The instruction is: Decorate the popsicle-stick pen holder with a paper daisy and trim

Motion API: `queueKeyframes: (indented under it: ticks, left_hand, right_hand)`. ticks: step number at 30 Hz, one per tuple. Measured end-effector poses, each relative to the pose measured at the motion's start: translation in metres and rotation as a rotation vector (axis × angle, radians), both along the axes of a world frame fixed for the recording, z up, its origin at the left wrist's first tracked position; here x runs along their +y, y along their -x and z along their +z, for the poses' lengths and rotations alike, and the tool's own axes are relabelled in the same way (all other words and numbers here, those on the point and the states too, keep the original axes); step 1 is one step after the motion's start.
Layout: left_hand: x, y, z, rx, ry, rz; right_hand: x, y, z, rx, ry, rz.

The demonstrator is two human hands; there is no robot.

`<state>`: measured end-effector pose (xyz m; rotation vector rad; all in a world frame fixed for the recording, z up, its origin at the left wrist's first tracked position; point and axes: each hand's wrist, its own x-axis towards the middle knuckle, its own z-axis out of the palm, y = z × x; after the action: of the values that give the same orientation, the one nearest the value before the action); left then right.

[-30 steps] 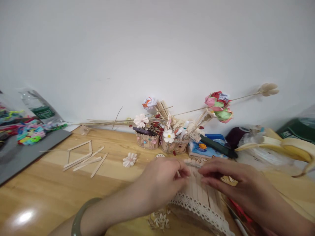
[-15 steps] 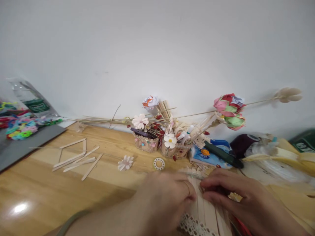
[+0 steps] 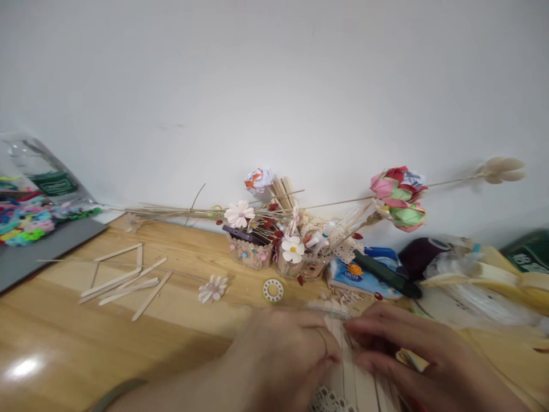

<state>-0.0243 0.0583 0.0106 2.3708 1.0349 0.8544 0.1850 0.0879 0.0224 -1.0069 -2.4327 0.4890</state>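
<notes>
A piece made of flat wooden craft sticks (image 3: 349, 372) laid side by side stands or lies between my hands, near the bottom of the view. White lace trim (image 3: 330, 400) crosses its lower end, and a thin greyish band (image 3: 328, 310) runs near its rounded tips. My left hand (image 3: 287, 355), with a ring on one finger, is closed with curled fingers at the left side of the sticks. Thumb and fingers of my right hand (image 3: 407, 349) come together at the right side; what they pinch is hidden.
Loose craft sticks (image 3: 124, 280) and a pale flower (image 3: 213, 289) lie left of my hands. A white ring with holes (image 3: 273, 290) sits ahead. Behind are two decorated stick baskets (image 3: 251, 254), a blue tissue pack (image 3: 343, 277), and the wall. Tape rolls (image 3: 497, 272) crowd the right.
The view has shifted slightly, so the table items sit a little further left. Both hands stay at the stick piece, with only small finger movement.
</notes>
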Motion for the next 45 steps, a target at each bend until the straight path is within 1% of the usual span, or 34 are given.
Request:
queueKeyframes:
  ticks: [2, 6, 10, 14, 16, 20, 24, 28, 33, 38, 41, 45]
  left_hand:
    - [0.0, -0.001, 0.0, -0.003, 0.003, 0.003]
    - [-0.001, -0.003, 0.001, 0.056, -0.021, 0.018]
    - [-0.001, -0.007, 0.002, 0.078, -0.13, 0.017]
    - [0.001, -0.009, -0.008, 0.013, -0.239, 0.045]
    - [0.002, -0.011, -0.015, -0.011, -0.256, 0.066]
    - [0.002, -0.014, -0.028, 0.026, -0.208, 0.09]
    - [0.002, -0.018, -0.039, 0.086, -0.118, 0.219]
    - [0.002, -0.019, -0.045, 0.104, -0.021, 0.265]
    - [0.001, -0.019, -0.043, 0.086, 0.046, 0.262]
    - [0.0, -0.019, -0.039, 0.072, 0.001, 0.238]
    - [0.0, -0.018, -0.029, 0.07, 0.008, 0.222]
    - [0.001, -0.017, -0.009, 0.133, 0.088, 0.202]
  right_hand:
    - [-0.002, -0.004, 0.0, 0.014, -0.035, -0.02]
    - [-0.007, -0.009, -0.003, 0.071, -0.128, -0.074]
    - [-0.011, -0.007, -0.005, 0.066, -0.11, -0.056]
    - [-0.013, -0.003, -0.006, 0.087, -0.099, -0.041]
    - [-0.012, -0.002, -0.005, 0.091, -0.095, -0.032]
    - [-0.011, 0.0, -0.003, 0.073, -0.085, -0.005]
    - [-0.011, -0.001, -0.003, 0.085, -0.108, 0.032]
    - [-0.009, -0.002, -0.005, 0.081, -0.146, 0.059]
    - [-0.008, -0.003, -0.006, 0.074, -0.157, 0.07]
    - [-0.011, -0.001, -0.009, 0.142, -0.146, 0.02]
    - [-0.013, 0.001, -0.013, 0.189, -0.164, -0.023]
    - [-0.013, 0.0, -0.017, 0.218, -0.18, -0.017]
